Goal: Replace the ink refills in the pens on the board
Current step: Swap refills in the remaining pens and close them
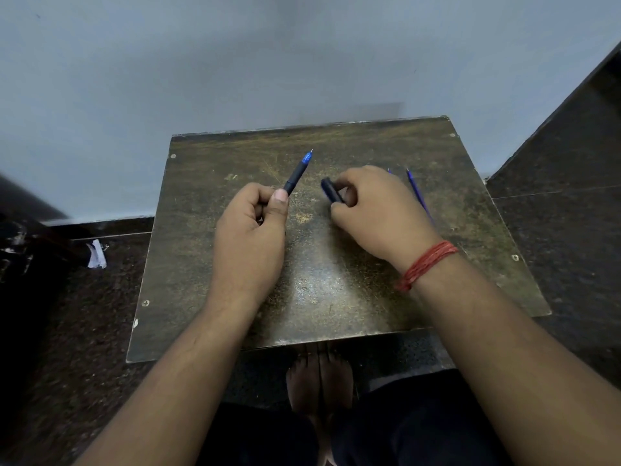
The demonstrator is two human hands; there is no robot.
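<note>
A worn brown board (319, 280) lies in front of me. My left hand (250, 237) grips a dark pen (297, 174) with a blue tip that points up and away. To its right, my right hand (376, 210) pinches a dark blue pen cap (331, 190) just above the board. Two thin blue refills (416, 191) lie on the board behind my right hand, partly hidden by it.
The board sits against a pale wall (235, 62). Dark floor surrounds it, with a crumpled white paper scrap (96, 254) on the left. My bare feet (321, 375) show below the board's near edge. A red thread band (425, 264) circles my right wrist.
</note>
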